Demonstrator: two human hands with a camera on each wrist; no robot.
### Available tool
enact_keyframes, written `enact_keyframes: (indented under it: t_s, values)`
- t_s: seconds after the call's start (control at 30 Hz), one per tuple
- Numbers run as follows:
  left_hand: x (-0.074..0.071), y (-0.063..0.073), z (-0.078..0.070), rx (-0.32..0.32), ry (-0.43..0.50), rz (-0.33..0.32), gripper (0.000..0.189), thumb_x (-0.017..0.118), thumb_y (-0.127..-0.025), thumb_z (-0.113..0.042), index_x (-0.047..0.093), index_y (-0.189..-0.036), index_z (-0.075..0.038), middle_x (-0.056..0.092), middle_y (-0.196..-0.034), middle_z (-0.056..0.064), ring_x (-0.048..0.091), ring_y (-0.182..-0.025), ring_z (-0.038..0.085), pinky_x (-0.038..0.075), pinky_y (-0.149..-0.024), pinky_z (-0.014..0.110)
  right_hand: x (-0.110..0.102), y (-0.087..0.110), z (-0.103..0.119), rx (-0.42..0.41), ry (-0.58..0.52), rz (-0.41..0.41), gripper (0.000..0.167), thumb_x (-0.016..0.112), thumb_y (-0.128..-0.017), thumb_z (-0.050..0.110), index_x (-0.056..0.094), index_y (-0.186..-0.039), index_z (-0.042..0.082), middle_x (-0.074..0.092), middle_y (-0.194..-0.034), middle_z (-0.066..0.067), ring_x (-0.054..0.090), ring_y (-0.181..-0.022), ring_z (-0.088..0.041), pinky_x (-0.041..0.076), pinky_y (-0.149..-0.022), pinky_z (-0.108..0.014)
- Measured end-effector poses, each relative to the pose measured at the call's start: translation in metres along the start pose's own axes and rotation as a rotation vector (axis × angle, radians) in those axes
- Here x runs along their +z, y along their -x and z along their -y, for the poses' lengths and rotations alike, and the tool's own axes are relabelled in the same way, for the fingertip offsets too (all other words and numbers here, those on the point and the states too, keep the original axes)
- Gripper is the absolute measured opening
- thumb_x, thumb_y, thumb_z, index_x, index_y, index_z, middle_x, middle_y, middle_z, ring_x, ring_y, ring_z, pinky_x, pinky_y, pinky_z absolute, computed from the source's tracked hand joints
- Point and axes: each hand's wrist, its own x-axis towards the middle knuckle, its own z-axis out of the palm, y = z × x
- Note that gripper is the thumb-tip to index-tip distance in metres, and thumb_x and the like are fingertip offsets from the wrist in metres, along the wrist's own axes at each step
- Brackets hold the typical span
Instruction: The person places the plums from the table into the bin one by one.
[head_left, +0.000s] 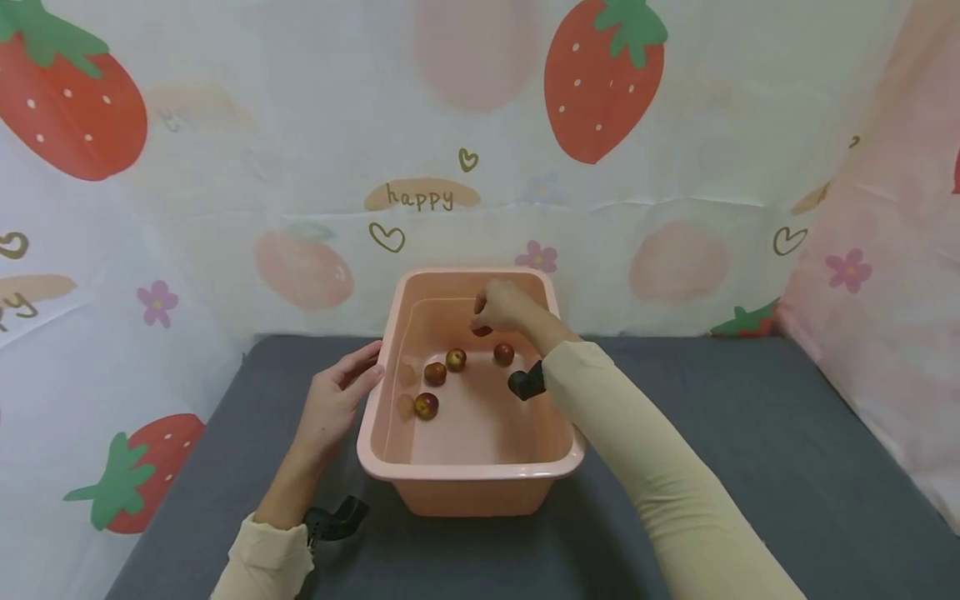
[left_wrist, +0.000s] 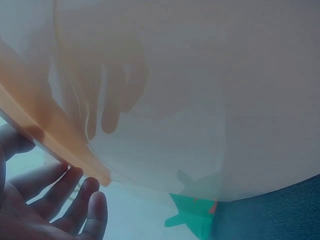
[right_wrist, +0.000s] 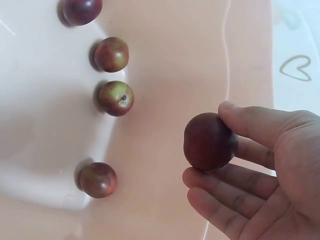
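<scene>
A pink plastic basin stands on the grey tabletop. Several reddish plums lie on its floor: one near the left wall, two farther back, and another toward the far right. Over the far part of the basin, my right hand holds a dark red plum between thumb and fingers, raised off the floor. My left hand rests against the outside of the left rim, fingers fairly straight, as the left wrist view also shows with the fingertips by the rim edge.
A grey cloth covers the table on both sides of the basin. Behind and beside it hangs a pale curtain printed with strawberries, hearts and flowers. Each wrist wears a black strap mount.
</scene>
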Motion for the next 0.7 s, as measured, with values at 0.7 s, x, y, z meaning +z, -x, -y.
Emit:
enact_keyframes:
  t_s: [0.7]
  values:
    - [-0.002, 0.002, 0.0, 0.007, 0.016, 0.008, 0.047, 0.059, -0.098, -0.026, 0.052, -0.141, -0.009, 0.057, -0.139, 0.015, 0.055, -0.126, 0.027, 0.048, -0.086, 0.009, -0.019, 0.01, 0.004, -0.16, -0.152, -0.024, 0.025, 0.066, -0.093, 0.025, 0.069, -0.109, 0.006, 0.07, -0.108, -0.013, 0.064, -0.094, -0.027, 0.052, -0.074, -0.03]
